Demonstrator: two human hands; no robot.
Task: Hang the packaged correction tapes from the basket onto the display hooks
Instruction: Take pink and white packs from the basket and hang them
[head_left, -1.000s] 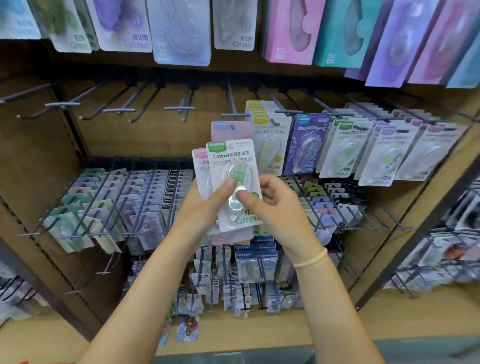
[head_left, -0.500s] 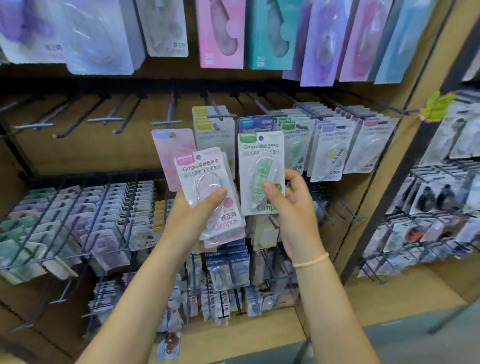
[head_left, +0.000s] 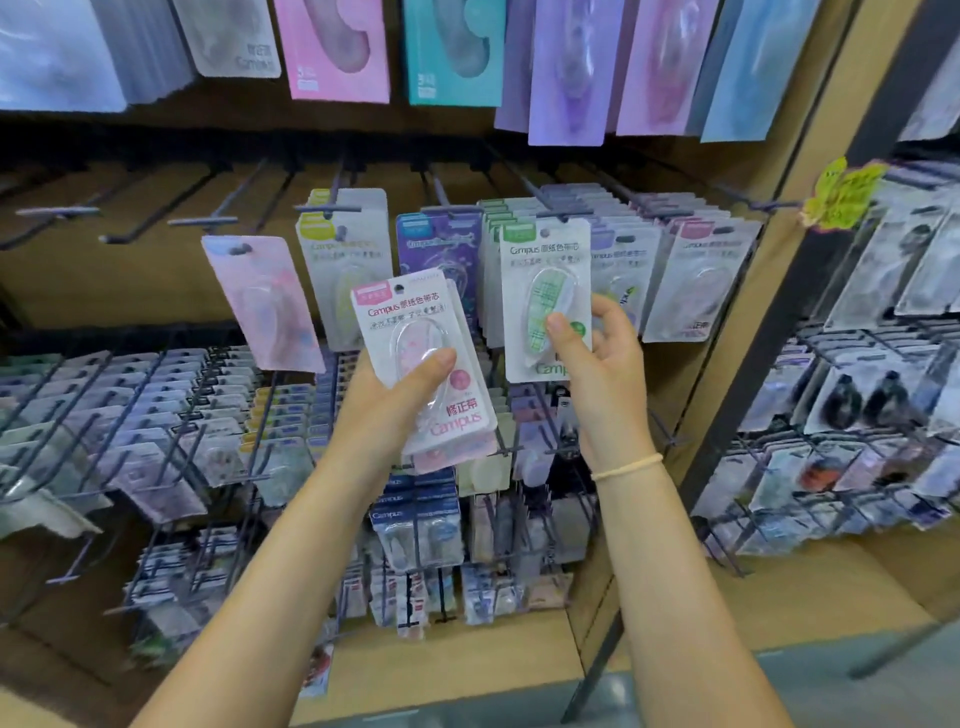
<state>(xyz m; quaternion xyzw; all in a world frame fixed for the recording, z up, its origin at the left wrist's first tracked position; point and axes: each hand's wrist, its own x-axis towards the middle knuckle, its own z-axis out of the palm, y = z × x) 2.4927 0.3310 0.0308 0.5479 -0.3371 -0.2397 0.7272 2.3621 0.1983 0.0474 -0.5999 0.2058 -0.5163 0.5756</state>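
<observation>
Right hand: my right hand (head_left: 597, 364) pinches a green-labelled blister pack of correction tape (head_left: 545, 299), thumb on its clear bubble, fingers curled behind the card.
Left hand: my left hand (head_left: 395, 410) grips a small fanned stack of pink-labelled correction tape packs (head_left: 423, 364), thumb pressed on the front bubble; a larger pale pink card (head_left: 262, 304) sticks out tilted at the back of the fan.
Where the green pack is: raised in front of the row of green-topped packs (head_left: 498, 228), its hang hole near a black wire display hook (head_left: 524, 184) but, as far as I can tell, not yet threaded on.
Display around: the middle row to the right is packed with hung tapes, among them a purple-carded pack (head_left: 439, 249) and a yellow-topped pack (head_left: 343, 244); several bare wire hooks (head_left: 202, 221) stand to the left.
Basket: not in view, so I cannot tell how much stock remains there.
Progress: I judge the job midway. Many packs already hang; the green one and the whole pink stack are left.
</observation>
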